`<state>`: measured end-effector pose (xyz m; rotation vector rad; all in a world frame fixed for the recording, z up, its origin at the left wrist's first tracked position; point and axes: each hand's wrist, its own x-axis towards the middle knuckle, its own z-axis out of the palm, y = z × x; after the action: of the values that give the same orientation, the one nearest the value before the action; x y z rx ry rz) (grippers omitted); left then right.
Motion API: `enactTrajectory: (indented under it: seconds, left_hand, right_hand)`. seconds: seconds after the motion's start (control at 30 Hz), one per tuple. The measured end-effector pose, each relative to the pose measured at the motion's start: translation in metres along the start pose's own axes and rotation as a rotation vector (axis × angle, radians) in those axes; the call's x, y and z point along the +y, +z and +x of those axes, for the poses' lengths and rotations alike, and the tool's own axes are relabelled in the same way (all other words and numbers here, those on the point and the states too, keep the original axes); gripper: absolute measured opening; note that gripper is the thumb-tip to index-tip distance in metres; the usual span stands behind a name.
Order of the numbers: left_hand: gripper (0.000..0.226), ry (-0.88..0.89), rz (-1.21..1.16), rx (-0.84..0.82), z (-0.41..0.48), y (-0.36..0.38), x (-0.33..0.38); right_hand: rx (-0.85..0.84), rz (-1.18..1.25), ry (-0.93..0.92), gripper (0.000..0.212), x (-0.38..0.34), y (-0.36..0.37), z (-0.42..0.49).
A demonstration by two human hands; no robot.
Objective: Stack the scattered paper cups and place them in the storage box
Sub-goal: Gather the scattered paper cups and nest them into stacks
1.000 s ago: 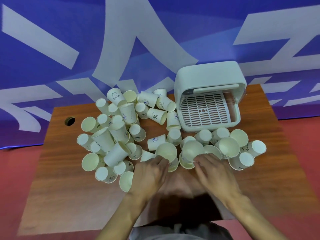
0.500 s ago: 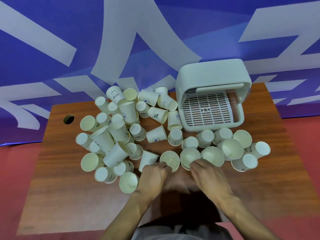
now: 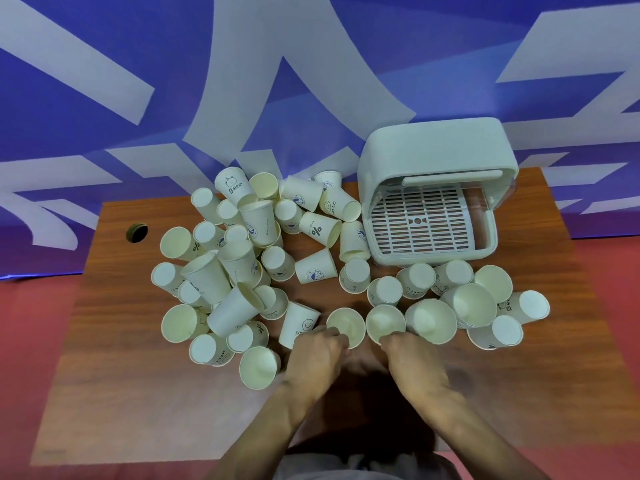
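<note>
Left hand (image 3: 317, 351) pinches one upright cup (image 3: 345, 325), right hand (image 3: 410, 358) another (image 3: 385, 322); lifting carelessly could topple crowded neighbouring cups off the desk (image 3: 104, 375).

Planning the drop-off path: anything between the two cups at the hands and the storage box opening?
Yes. Overturned cups and sit on the table right before the storage box, between its open front and the cups held by the left hand and right hand.
</note>
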<state>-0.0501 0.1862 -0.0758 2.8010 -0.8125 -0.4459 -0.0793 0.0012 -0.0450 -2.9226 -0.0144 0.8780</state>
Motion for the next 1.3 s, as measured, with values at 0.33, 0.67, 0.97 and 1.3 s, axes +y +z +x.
enactTrajectory:
  seconds: [0.33,0.67,0.97,1.3]
  left_hand:
    - [0.012,-0.004,0.016,0.198,0.045,-0.059,-0.040]
    - [0.057,0.109,0.290,-0.126,0.113,-0.071,-0.067]
    - [0.044,0.150,0.395,-0.165,0.121,-0.065,-0.084]
    - [0.043,0.178,0.374,-0.034,0.119,-0.064,-0.096]
  right_hand:
    - [0.391,0.087,-0.093,0.021,-0.009,-0.072,0.055]
    - [0.201,0.238,0.085,0.037,-0.016,-0.092,0.145]
    - [0.017,0.611,0.234,0.052,-0.030,-0.078,0.163]
    - [0.307,0.581,0.188,0.047,-0.043,-0.094,0.132]
